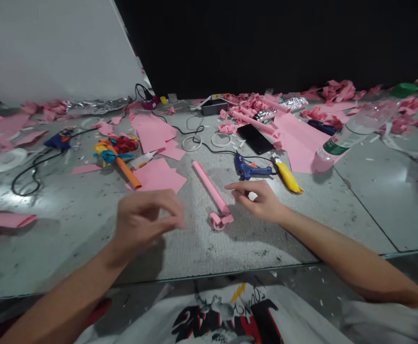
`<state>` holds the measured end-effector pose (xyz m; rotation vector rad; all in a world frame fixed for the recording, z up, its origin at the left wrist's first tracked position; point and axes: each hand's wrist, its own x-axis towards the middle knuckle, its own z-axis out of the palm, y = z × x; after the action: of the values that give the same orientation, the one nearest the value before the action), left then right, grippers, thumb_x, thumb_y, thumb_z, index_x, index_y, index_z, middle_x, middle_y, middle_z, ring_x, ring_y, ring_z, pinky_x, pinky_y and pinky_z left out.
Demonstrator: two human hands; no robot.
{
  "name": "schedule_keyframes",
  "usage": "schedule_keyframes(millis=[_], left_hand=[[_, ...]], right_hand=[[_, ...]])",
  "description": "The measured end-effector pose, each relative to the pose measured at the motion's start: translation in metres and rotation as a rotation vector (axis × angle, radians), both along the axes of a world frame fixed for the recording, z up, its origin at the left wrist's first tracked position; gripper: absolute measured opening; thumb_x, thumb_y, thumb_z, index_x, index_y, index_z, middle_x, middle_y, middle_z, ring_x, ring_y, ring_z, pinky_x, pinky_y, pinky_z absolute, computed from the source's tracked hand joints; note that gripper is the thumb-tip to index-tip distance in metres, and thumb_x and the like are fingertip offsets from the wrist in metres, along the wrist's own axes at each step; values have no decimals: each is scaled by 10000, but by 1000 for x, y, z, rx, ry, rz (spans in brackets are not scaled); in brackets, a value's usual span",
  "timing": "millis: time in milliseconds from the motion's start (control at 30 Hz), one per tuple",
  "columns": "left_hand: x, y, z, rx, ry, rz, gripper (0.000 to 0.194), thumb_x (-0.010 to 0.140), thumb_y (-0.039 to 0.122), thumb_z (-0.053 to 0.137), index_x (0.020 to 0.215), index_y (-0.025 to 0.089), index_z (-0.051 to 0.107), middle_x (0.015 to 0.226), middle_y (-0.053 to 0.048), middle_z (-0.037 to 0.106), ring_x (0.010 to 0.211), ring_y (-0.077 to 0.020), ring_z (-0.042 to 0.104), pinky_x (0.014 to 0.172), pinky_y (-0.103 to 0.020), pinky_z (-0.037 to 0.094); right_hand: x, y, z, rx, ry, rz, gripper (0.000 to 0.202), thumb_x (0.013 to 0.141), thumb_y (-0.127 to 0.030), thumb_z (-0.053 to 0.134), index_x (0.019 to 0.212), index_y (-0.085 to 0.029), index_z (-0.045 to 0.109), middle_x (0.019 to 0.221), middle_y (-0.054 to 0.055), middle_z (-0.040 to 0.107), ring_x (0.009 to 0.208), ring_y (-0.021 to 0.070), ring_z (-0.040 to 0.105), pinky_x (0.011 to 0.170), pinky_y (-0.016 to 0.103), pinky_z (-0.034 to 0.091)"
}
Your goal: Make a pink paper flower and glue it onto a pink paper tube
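A pink paper tube (210,187) lies aslant on the grey table, its near end joined to a small curled pink paper piece (220,220). Left of it, my left hand (146,217) is raised with thumb and fingertips pressed together; the tips are blurred, and anything between them cannot be made out. My right hand (259,198) is just right of the tube, index finger stretched out and apart from the other bent fingers, holding nothing. Neither hand visibly touches the tube. A blue glue gun (252,169) lies beyond my right hand.
A yellow cutter (289,177), black phone (255,138) and tilted clear bottle (352,131) are at the right. A paper flower with an orange stem (126,171) and pink sheets (156,177) lie at the left. Cables and scraps stretch behind. The table's near edge (209,275) faces me.
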<state>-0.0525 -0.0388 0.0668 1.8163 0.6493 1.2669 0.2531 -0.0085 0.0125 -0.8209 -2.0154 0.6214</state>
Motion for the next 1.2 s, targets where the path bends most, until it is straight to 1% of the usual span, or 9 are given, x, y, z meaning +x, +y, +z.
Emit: schedule_keyframes(millis=[100,200,333,400,600,700,800,933,1200], left_hand=[[-41,-32,2,13,280,-111,117,951,250,800,969,348,859,698,7,768,625,-180,683,699,-348,600],[-81,-71,-4,-207,715,-260,298,925,215,786,1056,474,852,788,37,812,705,-194,740,720,-311,628],[-112,-112,-12,-217,965,-314,731,822,247,814,1454,576,648,1351,27,792,1131,-303,801,939,-363,684],[-112,-118,-10,-198,1055,-306,742,819,291,846,1467,581,631,1440,30,745,1202,-319,779,999,-395,670],[-62,-67,-3,51,919,-70,303,1027,360,697,1320,402,763,1203,7,824,1091,-205,776,949,-288,625],[-26,-22,-22,164,951,5,370,1057,350,660,1422,304,700,1308,-70,775,1190,-252,734,1044,-394,585],[3,14,-45,210,924,-100,375,1049,343,663,1407,243,713,1319,-120,748,1198,-288,712,1040,-439,572],[23,32,-48,31,765,-321,237,1074,340,630,1204,278,818,1244,-70,784,1171,-242,720,1056,-391,548],[39,29,-30,-470,384,-170,210,920,403,811,1013,222,864,1026,-91,849,968,-259,790,905,-367,611]], right_hand=[[0,2,-2,6,4,10,278,1007,-160,583,1157,-158,817,795,9,765,590,88,578,609,224,472],[-1,4,-5,2,6,19,281,989,-141,592,1152,-160,819,771,3,755,584,89,567,602,222,460],[-3,6,-9,3,36,54,286,972,-124,596,1151,-149,817,778,6,760,602,91,581,601,218,459],[-4,6,-9,2,44,71,285,970,-116,598,1157,-146,812,822,17,772,633,93,597,610,216,466],[-3,5,-3,-37,-22,131,222,982,-145,631,1109,-139,812,843,26,726,655,103,580,631,238,466],[-2,4,-1,-49,-48,157,186,992,-180,653,1083,-142,811,835,20,706,643,101,556,628,246,450],[-3,3,0,-53,-69,178,177,999,-204,661,1083,-153,808,836,19,707,644,106,550,629,255,439],[-2,2,2,-90,-99,201,168,1011,-213,658,1053,-163,813,829,18,714,653,110,554,642,263,434],[-1,3,7,-301,-23,219,240,1033,-343,678,1066,-162,833,872,45,765,700,131,622,651,258,464]])
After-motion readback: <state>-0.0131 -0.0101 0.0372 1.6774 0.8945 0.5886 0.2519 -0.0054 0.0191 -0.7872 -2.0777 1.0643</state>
